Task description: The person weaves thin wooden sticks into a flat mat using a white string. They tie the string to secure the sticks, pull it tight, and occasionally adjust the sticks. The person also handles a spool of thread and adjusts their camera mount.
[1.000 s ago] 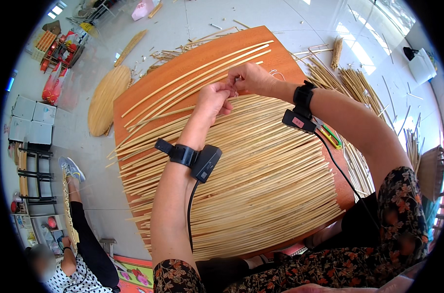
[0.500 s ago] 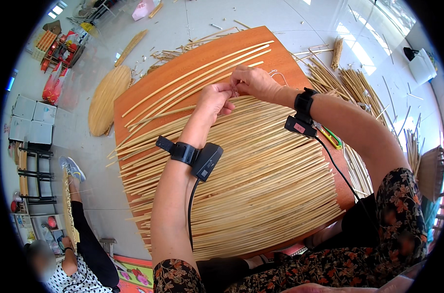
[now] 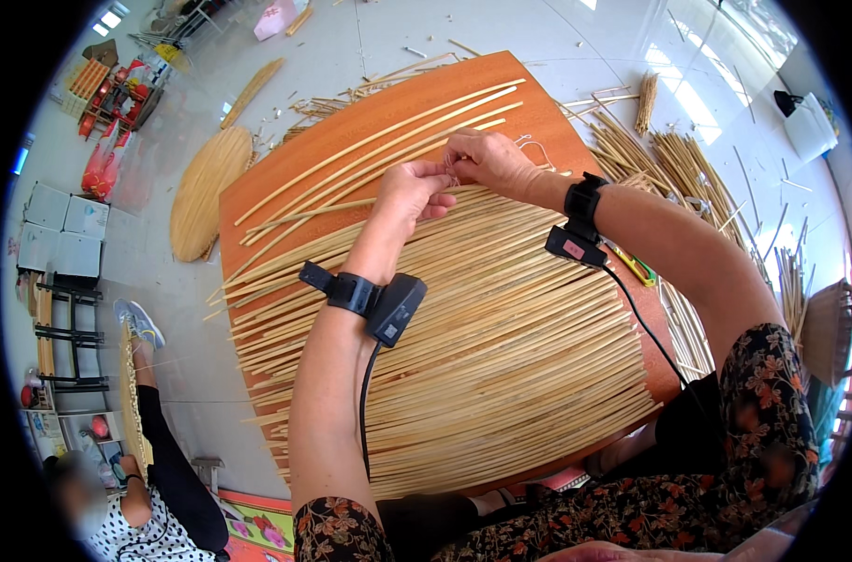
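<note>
Pale stalks (image 3: 501, 309) across orange-brown table (image 3: 543, 114)

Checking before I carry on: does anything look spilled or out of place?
The floor looks untidy: straw pieces lie strewn beyond the table. A cutter appears beside the right forearm, perhaps an awkward spot for a tool. The laid-out stalks show no plain damage.

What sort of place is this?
Likely a handcraft workshop: rows of pale stalks cover much of the table, loose bundles lie on the floor, and an oval panel sits nearby.
</note>
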A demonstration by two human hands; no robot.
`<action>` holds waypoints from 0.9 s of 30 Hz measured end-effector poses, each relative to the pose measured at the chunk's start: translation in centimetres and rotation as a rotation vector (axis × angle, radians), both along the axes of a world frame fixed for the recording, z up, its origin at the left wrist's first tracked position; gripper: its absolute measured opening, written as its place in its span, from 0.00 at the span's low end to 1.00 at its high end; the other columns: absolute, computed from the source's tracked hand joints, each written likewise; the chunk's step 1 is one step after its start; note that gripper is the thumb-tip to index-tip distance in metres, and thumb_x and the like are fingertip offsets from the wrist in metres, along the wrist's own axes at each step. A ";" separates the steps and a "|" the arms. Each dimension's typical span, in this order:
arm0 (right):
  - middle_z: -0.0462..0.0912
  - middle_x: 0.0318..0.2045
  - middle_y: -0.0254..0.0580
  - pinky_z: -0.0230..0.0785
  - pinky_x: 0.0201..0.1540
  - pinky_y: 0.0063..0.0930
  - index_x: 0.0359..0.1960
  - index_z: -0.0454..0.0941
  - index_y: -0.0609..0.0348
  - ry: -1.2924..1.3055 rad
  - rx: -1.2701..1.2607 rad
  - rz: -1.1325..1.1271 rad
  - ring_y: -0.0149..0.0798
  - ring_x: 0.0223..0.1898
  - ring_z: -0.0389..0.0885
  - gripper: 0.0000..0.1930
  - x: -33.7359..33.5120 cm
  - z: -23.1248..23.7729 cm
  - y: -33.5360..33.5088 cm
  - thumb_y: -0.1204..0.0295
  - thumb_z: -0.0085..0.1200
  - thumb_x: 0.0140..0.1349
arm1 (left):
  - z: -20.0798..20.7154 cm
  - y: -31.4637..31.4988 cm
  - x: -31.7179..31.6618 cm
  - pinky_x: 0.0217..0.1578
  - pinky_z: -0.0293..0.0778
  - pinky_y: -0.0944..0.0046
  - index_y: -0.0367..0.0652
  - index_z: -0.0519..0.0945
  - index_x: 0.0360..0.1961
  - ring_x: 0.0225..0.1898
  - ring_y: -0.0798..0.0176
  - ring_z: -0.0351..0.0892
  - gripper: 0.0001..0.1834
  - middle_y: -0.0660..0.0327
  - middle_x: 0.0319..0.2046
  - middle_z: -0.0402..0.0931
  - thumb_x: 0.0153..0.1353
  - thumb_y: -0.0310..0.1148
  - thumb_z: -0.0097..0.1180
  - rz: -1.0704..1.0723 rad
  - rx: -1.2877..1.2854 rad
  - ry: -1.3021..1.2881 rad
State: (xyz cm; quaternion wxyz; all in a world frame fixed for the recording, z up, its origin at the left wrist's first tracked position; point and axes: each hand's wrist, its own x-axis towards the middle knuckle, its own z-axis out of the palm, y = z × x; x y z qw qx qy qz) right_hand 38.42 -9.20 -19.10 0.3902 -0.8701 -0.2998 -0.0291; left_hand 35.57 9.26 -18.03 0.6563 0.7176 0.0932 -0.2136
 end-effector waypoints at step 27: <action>0.83 0.31 0.33 0.72 0.41 0.31 0.31 0.81 0.56 -0.040 0.002 0.102 0.37 0.38 0.83 0.03 -1.9 -0.2 -3.8 0.73 0.60 0.56 | -1.4 2.0 0.8 0.41 0.78 0.50 0.34 0.84 0.26 0.36 0.43 0.83 0.05 0.41 0.31 0.82 0.53 0.24 0.58 -0.026 0.943 -0.603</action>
